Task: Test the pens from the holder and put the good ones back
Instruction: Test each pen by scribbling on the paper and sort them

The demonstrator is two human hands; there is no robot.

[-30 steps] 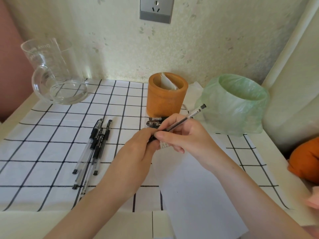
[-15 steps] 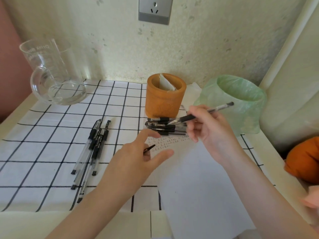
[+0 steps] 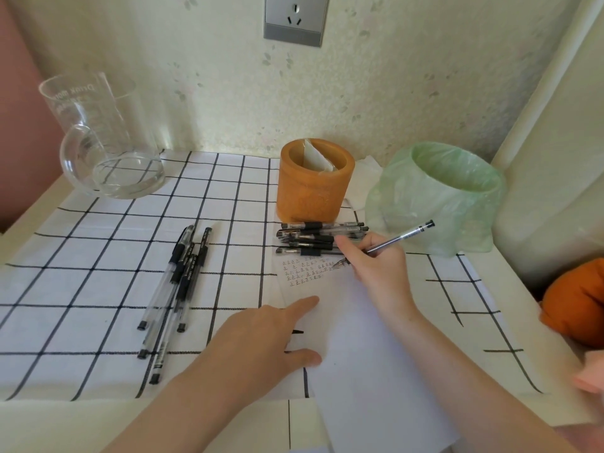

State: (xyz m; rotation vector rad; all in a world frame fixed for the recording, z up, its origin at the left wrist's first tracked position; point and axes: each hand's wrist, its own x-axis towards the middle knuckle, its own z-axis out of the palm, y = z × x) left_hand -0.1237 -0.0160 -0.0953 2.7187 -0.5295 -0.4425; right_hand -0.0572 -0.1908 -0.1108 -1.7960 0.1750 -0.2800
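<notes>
Your right hand [image 3: 376, 269] covers the grip of the pen [image 3: 402, 237] it holds, and whether the tip touches the paper [image 3: 376, 371] is too fine to tell. The written marks [image 3: 305, 271] beside the tip are too small to read. Your fingers [image 3: 346, 243] also hide part of the stacked pens [image 3: 313, 238] in front of the holder [image 3: 313, 191]. The holder's wall hides its floor, and only the top of a white slip [image 3: 315, 156] shows. A small black piece [image 3: 298, 332] peeks from under your left hand [image 3: 261, 341], most of it covered. The right edge cuts off an orange thing [image 3: 575, 302] and a pink thing [image 3: 591, 371]. The paper runs past the bottom edge, and the socket [image 3: 295, 21] past the top.
</notes>
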